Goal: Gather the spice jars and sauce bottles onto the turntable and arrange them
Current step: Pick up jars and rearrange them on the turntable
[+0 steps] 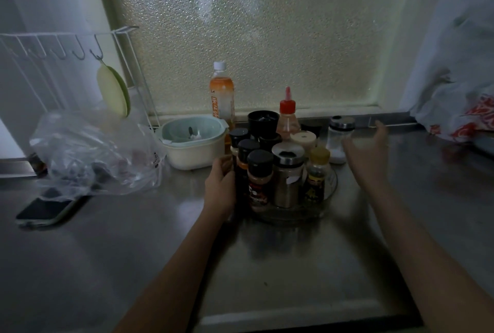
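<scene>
Dim steel counter (267, 266), seemingly frosted window (254, 33)

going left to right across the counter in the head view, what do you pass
phone → clear plastic bag → pale bowl → left hand → turntable loaded with jars → glass shaker → right hand → red-and-white bag

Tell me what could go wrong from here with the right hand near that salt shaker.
1. The right hand is open and blurred beside the salt shaker, which stands off the turntable; a fast reach could tip it.
2. The turntable is packed tight, so squeezing it in may topple the yellow-capped jar at the rim.
3. The left hand braces the left-side jars; letting go could shift them.
</scene>
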`<state>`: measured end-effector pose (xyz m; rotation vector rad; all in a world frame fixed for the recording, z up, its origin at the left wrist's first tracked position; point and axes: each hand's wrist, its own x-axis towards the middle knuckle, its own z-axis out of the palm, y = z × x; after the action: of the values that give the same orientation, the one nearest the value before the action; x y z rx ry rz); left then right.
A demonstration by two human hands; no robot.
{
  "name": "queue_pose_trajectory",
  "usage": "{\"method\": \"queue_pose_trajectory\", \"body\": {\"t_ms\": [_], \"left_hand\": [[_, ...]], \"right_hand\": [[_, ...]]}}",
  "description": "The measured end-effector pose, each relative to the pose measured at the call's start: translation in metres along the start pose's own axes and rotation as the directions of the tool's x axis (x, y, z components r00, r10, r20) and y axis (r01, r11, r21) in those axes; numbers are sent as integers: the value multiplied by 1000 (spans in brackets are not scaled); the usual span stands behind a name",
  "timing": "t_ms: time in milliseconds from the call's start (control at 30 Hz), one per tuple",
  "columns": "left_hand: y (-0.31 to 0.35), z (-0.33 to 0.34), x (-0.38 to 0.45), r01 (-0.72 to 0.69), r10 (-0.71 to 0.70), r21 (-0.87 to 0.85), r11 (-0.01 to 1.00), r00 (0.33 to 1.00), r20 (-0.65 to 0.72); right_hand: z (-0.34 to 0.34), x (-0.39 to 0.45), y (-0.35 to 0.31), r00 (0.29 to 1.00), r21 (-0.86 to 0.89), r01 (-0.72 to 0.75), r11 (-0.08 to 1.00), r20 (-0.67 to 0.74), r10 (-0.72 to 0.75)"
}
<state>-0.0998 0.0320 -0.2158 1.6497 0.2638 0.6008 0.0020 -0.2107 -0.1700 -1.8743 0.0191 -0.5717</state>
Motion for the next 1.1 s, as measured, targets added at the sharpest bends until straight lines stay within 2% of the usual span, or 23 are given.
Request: {"method": "queue_pose_trajectory", "body": {"t_ms": [133, 233, 367, 433, 500, 633, 800, 867, 1000, 1100], "left_hand": [[-3, 1, 0, -59, 58, 35, 998, 998, 9], [-5, 1, 2, -85, 85, 11, 996, 996, 23], [-7, 2, 4, -52, 52, -27, 998, 999, 16], [-6, 2, 2, -57, 57, -48, 997, 998, -2], [-3, 2, 2, -74, 73, -53, 996, 997, -10], [-1, 3, 1, -100, 99, -31, 995, 995, -12], [1, 5, -1, -147, 149, 56, 987, 988, -30], [1, 6, -1, -154, 157, 77, 985, 986, -46], [4, 5, -3, -167, 175, 129, 978, 983, -53], [8, 5, -6, -180, 192, 166, 970, 980, -60]], "right_hand": [[13, 16, 20, 983, -28, -115, 993, 138, 118], [17, 21, 29, 981, -71, -106, 992, 157, 116], [26, 26, 33, 976, -118, -113, 987, 174, 133], [30, 27, 34, 970, -88, -150, 985, 178, 163], [32, 28, 33, 973, -61, -160, 985, 158, 168], [26, 22, 28, 992, -62, -83, 995, 89, 89], [1, 8, -1, 998, 89, -7, 996, -63, 13], [-8, 0, -6, 1000, 114, 13, 993, -17, -11], [-14, -25, -10, 993, 138, -41, 990, 114, 25], [-14, -38, -9, 981, 185, -19, 982, 193, -17]]}}
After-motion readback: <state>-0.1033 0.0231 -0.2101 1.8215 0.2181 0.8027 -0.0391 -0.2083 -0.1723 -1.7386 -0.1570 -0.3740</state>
